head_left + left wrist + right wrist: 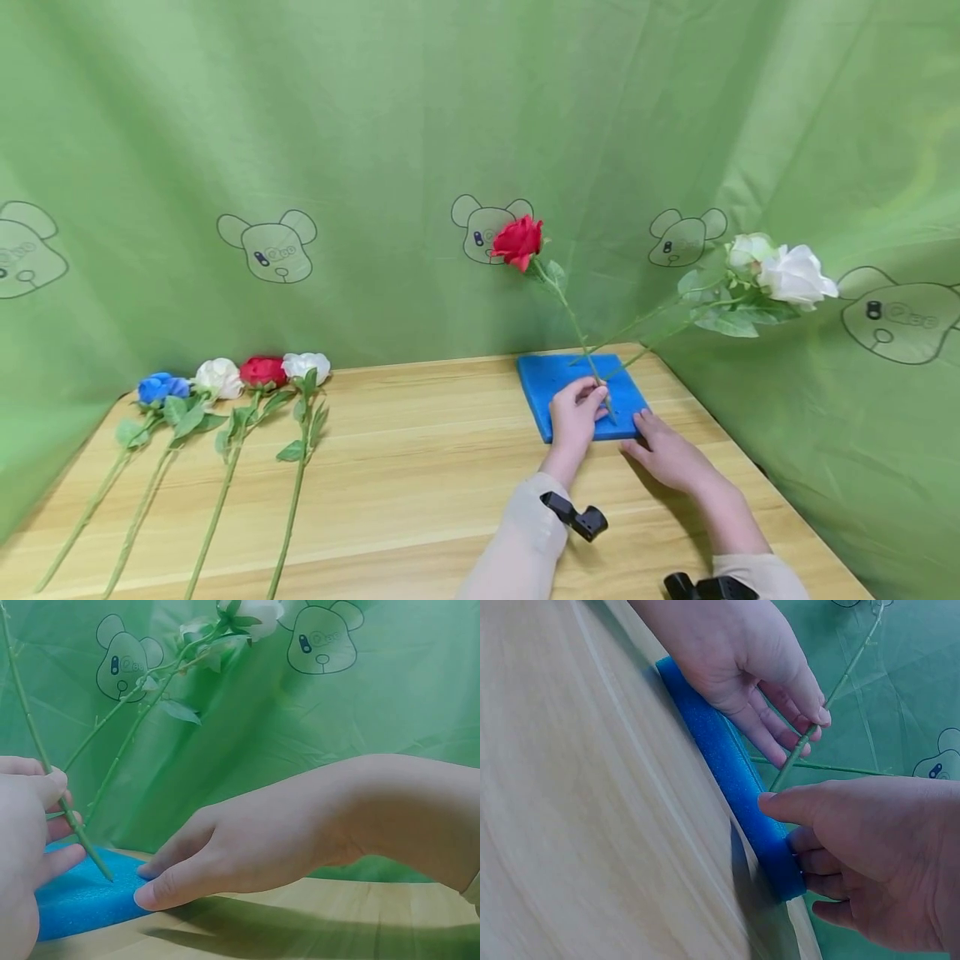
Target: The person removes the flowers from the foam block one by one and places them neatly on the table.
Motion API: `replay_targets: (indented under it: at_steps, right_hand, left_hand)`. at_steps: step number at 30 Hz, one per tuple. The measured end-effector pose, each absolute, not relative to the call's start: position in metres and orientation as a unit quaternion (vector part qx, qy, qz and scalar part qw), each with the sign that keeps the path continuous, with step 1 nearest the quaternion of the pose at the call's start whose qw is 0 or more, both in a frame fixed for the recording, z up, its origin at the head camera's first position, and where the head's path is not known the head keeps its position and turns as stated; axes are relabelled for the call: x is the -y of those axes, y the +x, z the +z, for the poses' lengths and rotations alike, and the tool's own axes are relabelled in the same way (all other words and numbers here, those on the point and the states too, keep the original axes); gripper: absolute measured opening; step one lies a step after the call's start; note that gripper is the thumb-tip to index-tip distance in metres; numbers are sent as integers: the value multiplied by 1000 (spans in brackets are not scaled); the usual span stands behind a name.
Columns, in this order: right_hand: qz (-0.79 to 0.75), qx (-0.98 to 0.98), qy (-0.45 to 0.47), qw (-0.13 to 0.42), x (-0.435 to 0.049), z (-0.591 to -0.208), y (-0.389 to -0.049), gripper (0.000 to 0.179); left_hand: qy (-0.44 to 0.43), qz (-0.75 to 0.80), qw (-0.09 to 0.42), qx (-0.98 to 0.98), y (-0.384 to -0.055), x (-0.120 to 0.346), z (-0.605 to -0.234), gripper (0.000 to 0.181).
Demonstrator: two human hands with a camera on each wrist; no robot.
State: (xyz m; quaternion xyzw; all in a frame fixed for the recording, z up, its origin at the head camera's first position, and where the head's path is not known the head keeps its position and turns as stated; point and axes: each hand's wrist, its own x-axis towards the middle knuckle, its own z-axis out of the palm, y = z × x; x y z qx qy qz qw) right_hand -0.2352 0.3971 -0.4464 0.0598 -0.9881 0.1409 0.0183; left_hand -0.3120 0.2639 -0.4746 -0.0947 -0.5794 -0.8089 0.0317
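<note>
My left hand (576, 412) pinches the lower stem of a red rose (519, 242) between thumb and fingers. The rose leans left over a blue foam block (551, 379), and its stem tip (107, 874) comes close over the block's top. My right hand (670, 452) holds the block's near right corner. In the right wrist view its thumb (784, 802) lies at the front edge and its fingers (821, 862) bend along the side. Two white roses (797, 277) stand slanted to the right, their stems reaching down to the block.
On the left of the wooden table (405, 467) lie a blue rose (162, 387), a white rose (219, 379), a red rose (263, 372) and another white rose (306, 365), stems toward me. A green curtain (390, 167) hangs behind and at the right.
</note>
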Motion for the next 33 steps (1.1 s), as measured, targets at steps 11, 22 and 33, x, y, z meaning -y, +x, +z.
replay_targets:
  at_steps: [11, 22, 33]
  right_hand:
    - [144, 987, 61, 20, -397, -446, -235, 66]
    - [145, 987, 64, 23, -398, -448, -237, 67]
    - [140, 988, 63, 14, -398, -446, -236, 70]
  left_hand:
    - [-92, -805, 33, 585, -307, -257, -475, 15]
    - [-106, -798, 35, 593, -302, -242, -475, 11]
    - [-104, -802, 32, 587, -297, -226, -481, 11]
